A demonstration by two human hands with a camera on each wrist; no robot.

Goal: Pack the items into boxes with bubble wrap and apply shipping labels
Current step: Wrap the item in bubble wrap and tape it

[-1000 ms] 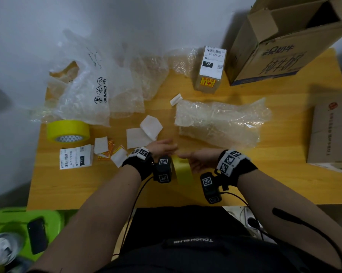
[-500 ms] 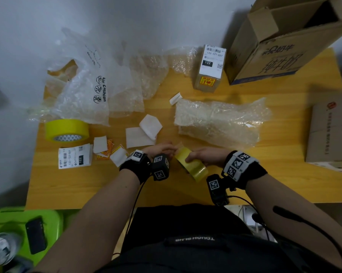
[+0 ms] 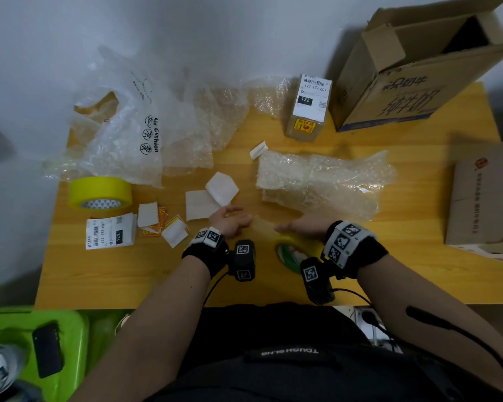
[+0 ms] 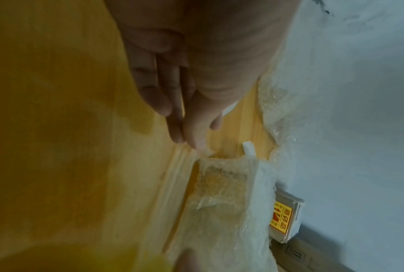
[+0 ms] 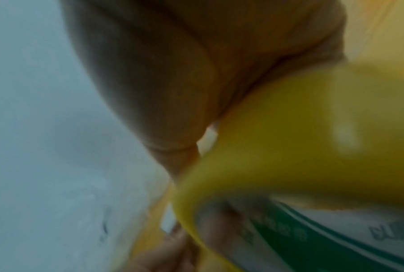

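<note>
My right hand (image 3: 298,230) grips a small yellow tape roll (image 3: 291,250) near the table's front edge; the right wrist view shows the roll (image 5: 289,147) blurred against the palm. My left hand (image 3: 238,221) pinches the free end of the tape, thumb against fingers (image 4: 191,132). A thin translucent strip of tape (image 3: 263,224) stretches between the two hands. Just beyond them lies a long bubble-wrapped bundle (image 3: 317,181), which also fills the lower left wrist view (image 4: 226,193).
A small labelled box (image 3: 308,107) stands at the back, next to a big open carton (image 3: 404,91). Another carton (image 3: 485,198) lies at the right. To the left are an air-cushion bag (image 3: 128,134), a larger yellow tape roll (image 3: 99,192), a shipping label (image 3: 111,232) and backing papers (image 3: 209,195).
The hands have drawn apart: the right hand carried the roll to the right and toward me, and a strip of tape now spans the gap from the left hand's pinch.
</note>
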